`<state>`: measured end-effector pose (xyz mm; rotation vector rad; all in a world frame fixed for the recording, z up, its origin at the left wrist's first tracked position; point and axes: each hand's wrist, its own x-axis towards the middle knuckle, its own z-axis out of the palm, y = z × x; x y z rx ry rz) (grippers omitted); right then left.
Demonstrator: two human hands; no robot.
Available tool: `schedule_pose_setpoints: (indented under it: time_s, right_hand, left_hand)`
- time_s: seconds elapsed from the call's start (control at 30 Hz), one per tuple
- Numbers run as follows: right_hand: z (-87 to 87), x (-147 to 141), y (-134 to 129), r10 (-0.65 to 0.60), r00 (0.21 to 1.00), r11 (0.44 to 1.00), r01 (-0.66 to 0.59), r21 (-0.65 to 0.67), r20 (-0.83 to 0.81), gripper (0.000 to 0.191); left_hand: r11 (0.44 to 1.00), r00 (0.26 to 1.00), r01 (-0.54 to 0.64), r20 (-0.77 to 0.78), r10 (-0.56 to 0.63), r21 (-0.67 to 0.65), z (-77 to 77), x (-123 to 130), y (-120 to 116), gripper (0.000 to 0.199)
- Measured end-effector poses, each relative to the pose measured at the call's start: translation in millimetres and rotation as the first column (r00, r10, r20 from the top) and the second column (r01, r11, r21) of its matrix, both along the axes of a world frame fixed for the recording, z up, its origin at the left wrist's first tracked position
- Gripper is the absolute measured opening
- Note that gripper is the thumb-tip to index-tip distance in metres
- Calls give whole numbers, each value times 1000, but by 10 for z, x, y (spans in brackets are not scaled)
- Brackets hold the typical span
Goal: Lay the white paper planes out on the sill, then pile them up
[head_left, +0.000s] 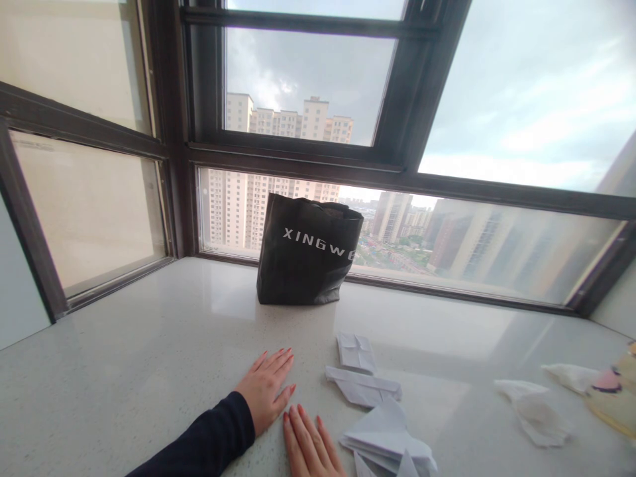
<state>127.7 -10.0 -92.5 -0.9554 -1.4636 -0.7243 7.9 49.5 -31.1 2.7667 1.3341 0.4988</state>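
Note:
My left hand [265, 391] lies flat on the pale speckled sill [149, 351], palm down, fingers stretched out and holding nothing. Close to it, at the bottom edge, my right hand [311, 444] also rests on the surface with its fingers extended and nothing in them; its wrist is out of view. Just right of the hands are folded white papers: a square one [356, 352], a long boat-like one [365, 386] and a pointed, layered one [387, 434], partly cut off below. Beyond the hands stands a black bag [308, 255] with white lettering, upright against the window.
Two crumpled white tissues [539, 411] lie at the right. A yellowish object with a pink patch [616, 391] is cut off by the right edge. Dark window frames [467, 295] border the sill, with tall buildings outside.

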Motion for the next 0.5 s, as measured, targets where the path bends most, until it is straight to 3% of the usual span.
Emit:
schedule_pose_setpoints:
  time_s: [0.17,0.3,0.5]
  right_hand:
    - [7,127,-37,7,966,995,19,-100,259,44]
    - [13,136,-38,-17,983,998,27,-55,181,49]
    - [84,220,-92,4,940,988,50,-148,342,42]
  left_hand:
    - [1000,1000,-4,-2,4,-7,20,3,-11,48]
    - [1000,1000,1,3,-1,-2,10,2,-8,48]
    - [1000,1000,6,18,-6,21,-11,-5,0,47]
